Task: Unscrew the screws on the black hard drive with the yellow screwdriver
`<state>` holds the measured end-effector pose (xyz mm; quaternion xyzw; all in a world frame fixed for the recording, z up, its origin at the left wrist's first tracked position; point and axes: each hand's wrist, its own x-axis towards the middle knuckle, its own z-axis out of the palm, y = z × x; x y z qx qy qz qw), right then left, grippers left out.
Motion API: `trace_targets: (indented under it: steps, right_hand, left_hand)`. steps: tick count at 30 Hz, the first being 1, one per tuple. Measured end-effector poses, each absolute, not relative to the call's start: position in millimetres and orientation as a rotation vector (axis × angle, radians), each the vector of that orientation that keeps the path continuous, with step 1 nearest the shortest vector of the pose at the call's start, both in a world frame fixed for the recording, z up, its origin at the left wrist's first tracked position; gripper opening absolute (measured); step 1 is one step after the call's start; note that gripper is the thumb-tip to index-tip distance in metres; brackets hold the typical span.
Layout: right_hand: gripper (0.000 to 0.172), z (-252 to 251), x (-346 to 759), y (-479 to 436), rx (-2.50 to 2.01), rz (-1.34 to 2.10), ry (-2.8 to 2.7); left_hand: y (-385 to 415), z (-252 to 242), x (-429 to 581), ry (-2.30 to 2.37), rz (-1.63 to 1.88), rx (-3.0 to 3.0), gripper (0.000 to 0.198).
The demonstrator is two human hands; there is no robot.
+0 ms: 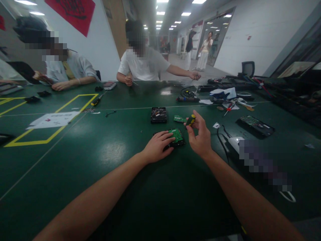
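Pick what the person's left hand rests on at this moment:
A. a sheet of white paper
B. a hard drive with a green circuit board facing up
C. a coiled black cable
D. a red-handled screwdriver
B: the left hand lies flat on the hard drive, whose green circuit board faces up on the green table, while the right hand holds a yellow-and-black screwdriver above it.

We see a 2nd open drive (pixel 158 114) at frame centre w/ a loose green board (pixel 180 118) just right of it. Yellow tape outline (pixel 54 120) & white paper (pixel 52 119) at left. Two seated people upper left & centre; tools, cables upper right on the green surface (pixel 100 174).
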<state>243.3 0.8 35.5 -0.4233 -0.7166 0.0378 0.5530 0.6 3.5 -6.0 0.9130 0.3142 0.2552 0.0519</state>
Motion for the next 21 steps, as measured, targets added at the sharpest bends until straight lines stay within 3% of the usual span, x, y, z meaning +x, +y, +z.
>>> trace_targets:
  steps: [21]
  right_hand:
    - [0.058,40.3,244.6,-1.7,-1.001,-0.080,-1.721]
  left_hand:
    - [4.1,-7.3,0.4,0.963,0.754,2.771,0.048]
